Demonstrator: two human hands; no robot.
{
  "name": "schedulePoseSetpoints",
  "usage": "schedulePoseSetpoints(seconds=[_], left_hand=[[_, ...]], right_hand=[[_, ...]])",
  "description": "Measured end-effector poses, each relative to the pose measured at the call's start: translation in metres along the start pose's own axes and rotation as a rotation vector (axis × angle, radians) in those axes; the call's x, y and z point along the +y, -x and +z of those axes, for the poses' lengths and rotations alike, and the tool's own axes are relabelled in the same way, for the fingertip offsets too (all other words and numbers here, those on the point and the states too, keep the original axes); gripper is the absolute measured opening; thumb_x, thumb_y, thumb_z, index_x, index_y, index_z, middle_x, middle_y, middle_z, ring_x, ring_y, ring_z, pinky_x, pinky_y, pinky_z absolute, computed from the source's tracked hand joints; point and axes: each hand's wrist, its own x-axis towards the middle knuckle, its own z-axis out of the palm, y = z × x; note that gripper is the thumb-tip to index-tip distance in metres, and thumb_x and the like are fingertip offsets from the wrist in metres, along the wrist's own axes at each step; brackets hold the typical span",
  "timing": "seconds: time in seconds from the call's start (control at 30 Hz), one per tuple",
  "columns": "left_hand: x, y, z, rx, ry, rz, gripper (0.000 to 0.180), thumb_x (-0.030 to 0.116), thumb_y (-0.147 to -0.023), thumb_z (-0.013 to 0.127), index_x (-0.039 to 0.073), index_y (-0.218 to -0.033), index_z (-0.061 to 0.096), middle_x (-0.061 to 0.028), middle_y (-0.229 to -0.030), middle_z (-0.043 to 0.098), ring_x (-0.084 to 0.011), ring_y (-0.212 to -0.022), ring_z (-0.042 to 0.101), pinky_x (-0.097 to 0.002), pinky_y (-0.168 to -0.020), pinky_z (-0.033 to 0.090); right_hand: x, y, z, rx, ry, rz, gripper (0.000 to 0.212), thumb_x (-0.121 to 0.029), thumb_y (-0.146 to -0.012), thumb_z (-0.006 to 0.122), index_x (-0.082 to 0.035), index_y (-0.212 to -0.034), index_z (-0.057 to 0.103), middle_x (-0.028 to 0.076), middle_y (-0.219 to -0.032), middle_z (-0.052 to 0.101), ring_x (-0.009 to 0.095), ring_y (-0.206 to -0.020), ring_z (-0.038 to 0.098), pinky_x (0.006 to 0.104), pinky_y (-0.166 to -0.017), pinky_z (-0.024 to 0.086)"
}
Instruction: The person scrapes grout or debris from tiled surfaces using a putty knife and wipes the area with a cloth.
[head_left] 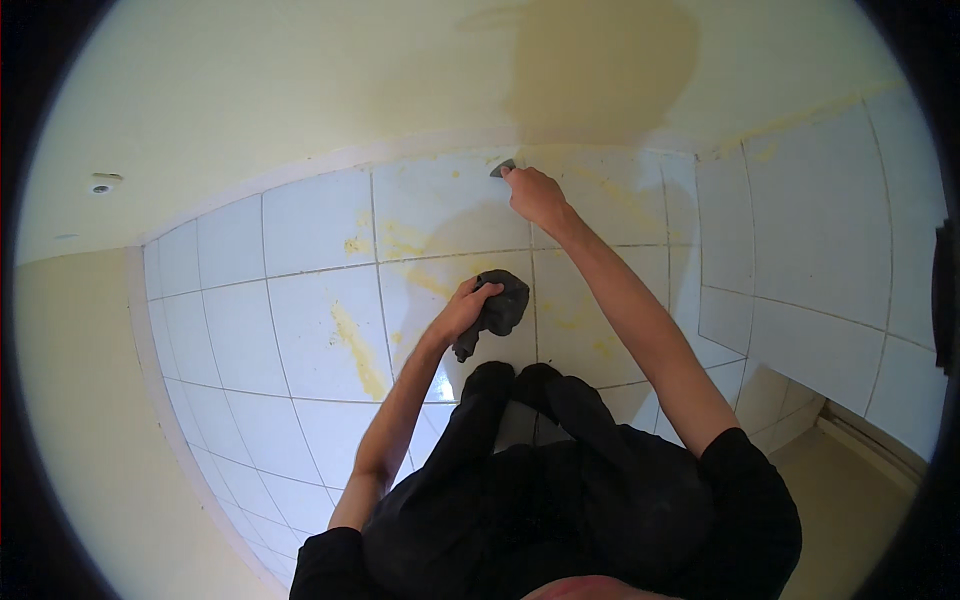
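Observation:
My right hand [538, 197] is stretched far forward, closed on a small scraper [500, 171] with a grey triangular blade; its handle is hidden in the fingers. The blade is at the white tiled floor [450, 195] close to the base of the far wall, near small yellow spots. Nearer to me, my left hand [464, 306] grips a crumpled dark grey cloth [505, 303], which hangs over the tiles in front of my shoes. Yellow paint-like smears [355, 350] mark the tiles to the left of the cloth, and fainter ones lie around both hands.
A pale yellow wall [300, 90] rises beyond the floor, with a small white fixture [104, 184] at left. On the right stands a white tiled surface [820, 220] with a dark object [944, 290] at its far edge. My dark shoes [490, 378] are close together below the cloth.

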Motion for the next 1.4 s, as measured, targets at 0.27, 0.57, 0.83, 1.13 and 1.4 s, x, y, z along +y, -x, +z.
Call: schedulePoseSetpoints(seconds=[0.27, 0.57, 0.83, 1.13, 1.4], left_hand=[[-0.004, -0.002, 0.000, 0.008, -0.017, -0.008, 0.037, 0.024, -0.091, 0.055, -0.005, -0.116, 0.057, -0.0106, -0.100, 0.066, -0.0164, -0.085, 0.063, -0.0295, -0.076, 0.052], [0.005, 0.006, 0.008, 0.031, -0.009, 0.007, 0.039, 0.025, -0.090, 0.057, -0.005, -0.114, 0.056, -0.0127, -0.099, 0.066, -0.0190, -0.084, 0.065, -0.0313, -0.075, 0.054], [0.001, 0.004, 0.004, 0.002, -0.005, 0.006, 0.039, 0.025, -0.091, 0.057, -0.005, -0.116, 0.056, -0.0119, -0.099, 0.066, -0.0179, -0.083, 0.065, -0.0303, -0.075, 0.053], [-0.001, 0.003, 0.002, -0.003, -0.019, 0.017, 0.040, 0.025, -0.091, 0.056, -0.005, -0.116, 0.056, -0.0124, -0.102, 0.065, -0.0182, -0.087, 0.064, -0.0306, -0.078, 0.053], [-0.006, 0.001, -0.001, 0.031, -0.045, 0.027, 0.040, 0.026, -0.091, 0.055, -0.006, -0.115, 0.057, -0.0117, -0.099, 0.066, -0.0177, -0.086, 0.064, -0.0302, -0.077, 0.052]], right_hand=[[-0.002, -0.005, 0.003, 0.046, -0.019, -0.010, 0.021, -0.008, -0.085, 0.048, 0.000, -0.100, 0.061, 0.022, -0.088, 0.066, 0.038, -0.083, 0.065, 0.0475, -0.073, 0.053], [0.013, -0.019, 0.005, -0.087, -0.059, 0.002, 0.022, -0.004, -0.081, 0.052, 0.000, -0.099, 0.063, 0.022, -0.091, 0.066, 0.038, -0.087, 0.066, 0.0472, -0.076, 0.053], [0.011, -0.005, -0.001, -0.106, -0.088, 0.025, 0.024, -0.004, -0.083, 0.051, -0.001, -0.103, 0.063, 0.022, -0.093, 0.067, 0.038, -0.089, 0.066, 0.0468, -0.077, 0.053], [0.011, -0.001, -0.001, -0.077, -0.027, 0.011, 0.029, -0.007, -0.089, 0.049, -0.004, -0.115, 0.061, 0.021, -0.094, 0.066, 0.037, -0.089, 0.065, 0.0467, -0.076, 0.053], [0.006, 0.003, -0.006, -0.115, -0.014, 0.020, 0.031, -0.006, -0.089, 0.048, -0.005, -0.119, 0.058, 0.021, -0.094, 0.066, 0.036, -0.090, 0.065, 0.0464, -0.077, 0.053]])
